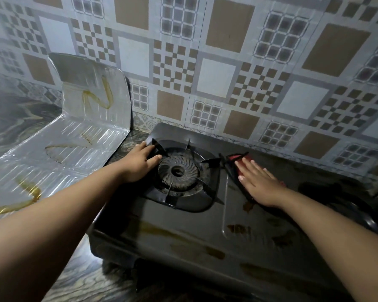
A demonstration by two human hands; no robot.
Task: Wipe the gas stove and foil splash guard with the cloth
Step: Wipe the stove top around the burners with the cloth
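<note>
I am leaving the streaked foil splash guard (74, 136) aside for later, bracing the grease-stained gas stove (183, 232) with my left hand (140, 162) splayed on its pan support, and pressing the red cloth (241, 165) flat under my open right hand (260, 184).

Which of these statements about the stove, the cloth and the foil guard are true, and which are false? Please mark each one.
1. The right hand presses flat on the red cloth. True.
2. The left hand holds the cloth. False: it rests at the pan support by the burner.
3. The foil splash guard is spotless. False: it shows yellowish streaks.
4. The gas stove has brown stains at the front. True.
5. A pot sits on the burner. False: it is bare.
</note>
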